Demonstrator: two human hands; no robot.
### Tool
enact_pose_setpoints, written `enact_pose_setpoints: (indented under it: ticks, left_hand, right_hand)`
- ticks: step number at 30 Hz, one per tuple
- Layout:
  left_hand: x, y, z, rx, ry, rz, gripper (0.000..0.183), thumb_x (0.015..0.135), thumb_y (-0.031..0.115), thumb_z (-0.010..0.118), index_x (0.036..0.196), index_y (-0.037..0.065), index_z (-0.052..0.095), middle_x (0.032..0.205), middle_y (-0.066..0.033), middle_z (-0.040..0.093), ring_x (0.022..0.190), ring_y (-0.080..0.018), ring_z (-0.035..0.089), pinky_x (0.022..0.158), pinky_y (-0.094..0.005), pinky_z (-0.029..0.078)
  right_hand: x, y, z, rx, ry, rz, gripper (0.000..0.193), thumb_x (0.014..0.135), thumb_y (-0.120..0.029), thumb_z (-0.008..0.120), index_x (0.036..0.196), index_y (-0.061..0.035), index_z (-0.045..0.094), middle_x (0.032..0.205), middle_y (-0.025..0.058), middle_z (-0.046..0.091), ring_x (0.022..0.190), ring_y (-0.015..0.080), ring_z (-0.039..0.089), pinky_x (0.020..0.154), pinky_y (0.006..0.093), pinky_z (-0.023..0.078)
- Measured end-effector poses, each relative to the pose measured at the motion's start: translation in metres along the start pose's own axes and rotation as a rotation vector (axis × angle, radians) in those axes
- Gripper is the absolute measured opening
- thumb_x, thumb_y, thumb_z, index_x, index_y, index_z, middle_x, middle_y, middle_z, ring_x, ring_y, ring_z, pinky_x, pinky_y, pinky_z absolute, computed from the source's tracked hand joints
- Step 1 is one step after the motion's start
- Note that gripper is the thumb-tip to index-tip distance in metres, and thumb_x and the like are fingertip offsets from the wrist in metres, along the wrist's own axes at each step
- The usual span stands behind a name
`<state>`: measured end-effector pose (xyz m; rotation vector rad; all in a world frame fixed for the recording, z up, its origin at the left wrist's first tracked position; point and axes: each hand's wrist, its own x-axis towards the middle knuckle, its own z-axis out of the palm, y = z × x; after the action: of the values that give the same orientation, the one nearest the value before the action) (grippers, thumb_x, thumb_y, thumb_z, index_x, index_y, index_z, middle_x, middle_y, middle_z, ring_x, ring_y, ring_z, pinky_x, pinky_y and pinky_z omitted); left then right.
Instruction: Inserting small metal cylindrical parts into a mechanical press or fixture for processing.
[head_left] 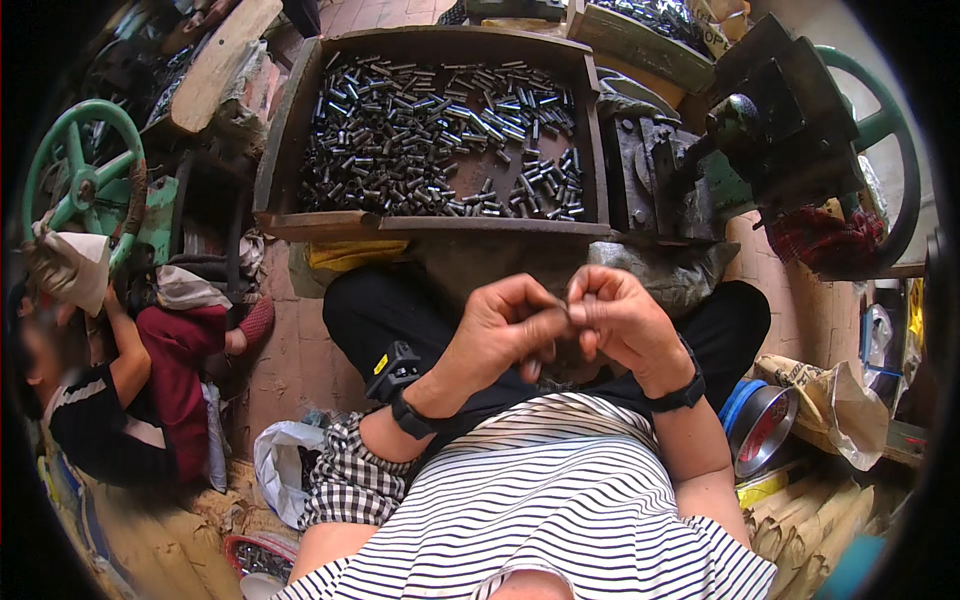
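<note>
My left hand [512, 322] and my right hand [622, 312] meet above my lap, thumbs and fingertips pinched together. Whatever sits between the fingertips is too small and hidden to make out. Just beyond them is a shallow wooden tray [430, 226] full of small shiny metal pins [385, 140], heaped thickest toward its left side. Both wrists wear black bands, and the left one carries a small black device [395, 368].
A dark machine press [790, 120] with a green handwheel stands right of the tray. At left, another person [110, 400] sits by a second green handwheel [85, 180]. A round metal tin [762, 428] is near my right elbow, a white bag [283, 465] near my left.
</note>
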<state>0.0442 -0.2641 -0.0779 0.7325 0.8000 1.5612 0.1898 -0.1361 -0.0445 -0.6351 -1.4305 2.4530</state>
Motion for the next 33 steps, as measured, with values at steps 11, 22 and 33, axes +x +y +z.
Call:
enact_pose_setpoints:
  ticks: [11,22,33]
  left_hand:
    - [0.023,0.038,-0.029,0.577,-0.182,0.104,0.030,0.087,0.007,0.057,0.116,0.000,0.051,0.085,-0.0052,0.063,0.059,-0.0044,0.056,0.047,-0.0161,0.040]
    - [0.098,0.051,-0.089,1.403,0.470,0.513,0.020,0.079,0.013,0.062,0.095,0.001,0.059,0.079,-0.0140,0.062,0.074,-0.0275,0.064,0.061,-0.0356,0.051]
    - [0.164,0.038,-0.087,1.796,0.345,-0.067,0.025,0.074,0.024,0.069,0.083,0.003,0.058,0.078,-0.0182,0.064,0.078,-0.0364,0.062,0.067,-0.0453,0.050]
  right_hand:
    - [0.056,-0.038,0.002,-0.308,-0.201,0.056,0.041,0.080,-0.007,0.067,0.115,0.0057,0.049,0.075,0.0054,0.061,0.062,0.0114,0.062,0.050,0.0207,0.051]
    - [0.186,-0.022,-0.045,-2.020,0.256,-0.551,0.005,0.074,-0.004,0.057,0.078,-0.0014,0.060,0.077,0.0183,0.063,0.073,0.0322,0.065,0.063,0.0385,0.053]
    - [0.178,-0.030,-0.048,-2.070,0.126,-0.499,0.013,0.072,-0.003,0.060,0.084,-0.0024,0.055,0.075,0.0174,0.064,0.068,0.0284,0.067,0.057,0.0355,0.053]
